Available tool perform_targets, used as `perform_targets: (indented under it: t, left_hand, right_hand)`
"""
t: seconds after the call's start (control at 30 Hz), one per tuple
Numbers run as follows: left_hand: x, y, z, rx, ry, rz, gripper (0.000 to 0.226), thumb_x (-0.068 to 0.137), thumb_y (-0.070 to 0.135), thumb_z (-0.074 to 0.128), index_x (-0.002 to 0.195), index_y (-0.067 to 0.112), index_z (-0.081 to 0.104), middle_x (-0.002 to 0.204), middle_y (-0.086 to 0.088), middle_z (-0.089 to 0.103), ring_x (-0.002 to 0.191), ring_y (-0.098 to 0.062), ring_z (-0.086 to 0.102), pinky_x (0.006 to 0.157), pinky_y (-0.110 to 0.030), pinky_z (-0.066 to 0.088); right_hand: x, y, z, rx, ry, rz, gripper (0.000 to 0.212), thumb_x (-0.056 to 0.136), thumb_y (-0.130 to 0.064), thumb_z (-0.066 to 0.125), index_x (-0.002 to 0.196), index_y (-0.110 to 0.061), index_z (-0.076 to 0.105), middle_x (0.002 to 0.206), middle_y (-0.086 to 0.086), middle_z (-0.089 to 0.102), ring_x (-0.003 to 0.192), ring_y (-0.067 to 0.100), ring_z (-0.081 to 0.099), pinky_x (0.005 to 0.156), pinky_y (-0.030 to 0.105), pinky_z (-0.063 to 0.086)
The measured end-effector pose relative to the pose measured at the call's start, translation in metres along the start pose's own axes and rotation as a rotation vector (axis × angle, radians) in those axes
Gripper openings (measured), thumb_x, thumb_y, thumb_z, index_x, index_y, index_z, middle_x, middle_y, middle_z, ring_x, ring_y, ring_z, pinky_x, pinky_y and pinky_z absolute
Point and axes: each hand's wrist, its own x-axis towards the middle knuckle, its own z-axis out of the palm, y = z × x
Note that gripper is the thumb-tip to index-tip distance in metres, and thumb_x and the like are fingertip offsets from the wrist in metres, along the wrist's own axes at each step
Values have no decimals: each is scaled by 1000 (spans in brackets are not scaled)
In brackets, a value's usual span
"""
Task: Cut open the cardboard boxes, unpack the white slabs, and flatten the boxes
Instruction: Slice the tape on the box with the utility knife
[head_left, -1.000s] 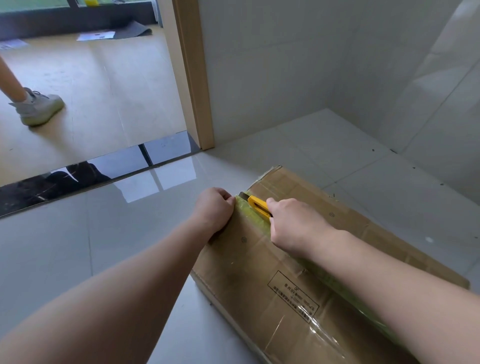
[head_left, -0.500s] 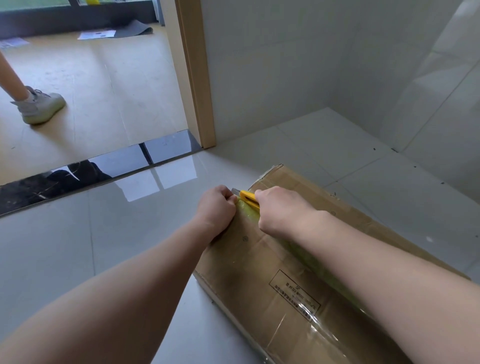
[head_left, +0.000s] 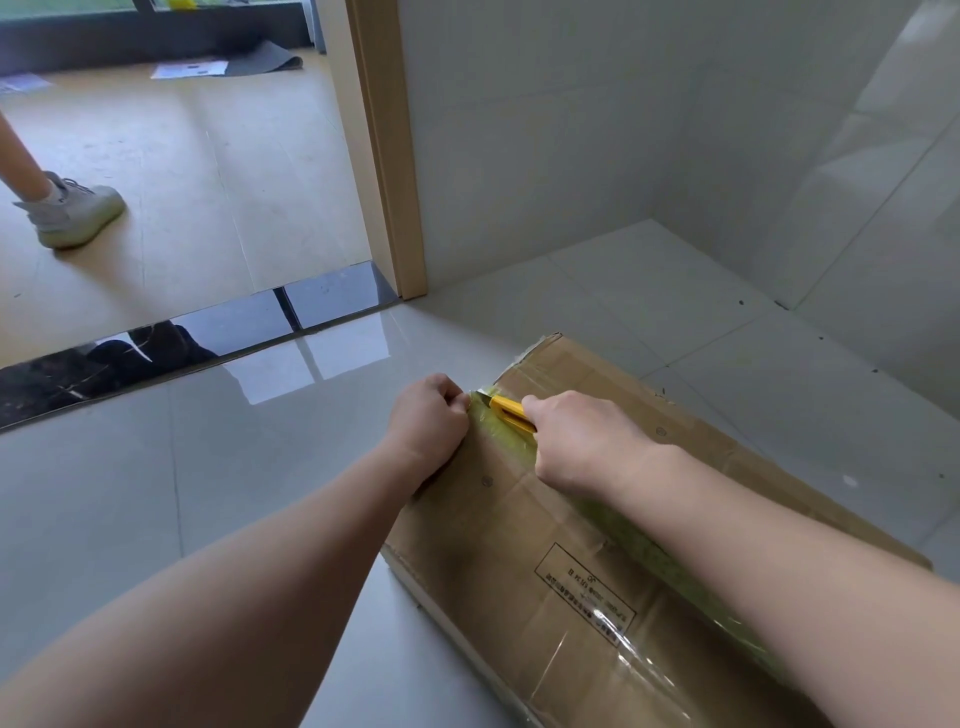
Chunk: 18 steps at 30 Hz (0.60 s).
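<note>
Two hands (head_left: 428, 423) (head_left: 582, 441), knife (head_left: 511, 410), box (head_left: 519, 561).

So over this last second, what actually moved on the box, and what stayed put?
The right hand, gripping the yellow utility knife, slid along the green tape toward the far end of the cardboard box, so the blade tip now sits almost against the left hand. The left hand stayed curled at the box's far edge, the box did not shift, and its flaps remain shut.
</note>
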Motion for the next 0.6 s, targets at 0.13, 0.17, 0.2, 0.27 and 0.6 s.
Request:
perform_targets:
  t: [0.13,0.17,0.2,0.27,0.6]
  left_hand:
    - [1,3,-1,-19,16,3,16,94,22,52,97,12,64,98,-7,63,91,-22,55,78,-26,40]
    - [0,4,-1,-29,20,4,15,94,22,52,97,12,64,97,-7,63,92,-22,56,78,-27,41]
    - [0,4,-1,-35,22,5,15,94,22,52,97,12,64,97,-6,63,92,-22,56,78,-28,41]
    - [-1,5,-1,-16,24,12,16,95,22,51,98,12,63,97,-6,63,90,-21,55,77,-27,40]
    - [-2,6,0,-3,43,19,17,95,20,52,100,9,63,101,-9,64,91,-22,54,78,-26,40]
  right_hand:
    - [-7,7,-2,36,-1,1,8,90,-15,44,95,-20,46,72,-4,42,59,12,43,45,26,25]
    - [-8,7,-2,47,0,1,7,90,-15,44,94,-20,46,72,-4,42,59,12,43,45,26,26]
    - [-8,7,-3,53,-1,2,7,89,-15,45,92,-20,47,73,-4,43,60,13,44,46,26,27]
    - [-7,5,-5,52,-5,8,9,86,-12,44,84,-21,46,74,-2,46,61,15,46,46,26,29]
    - [-17,7,-5,36,-25,29,11,86,-9,43,85,-20,46,74,0,47,60,16,48,45,26,29]
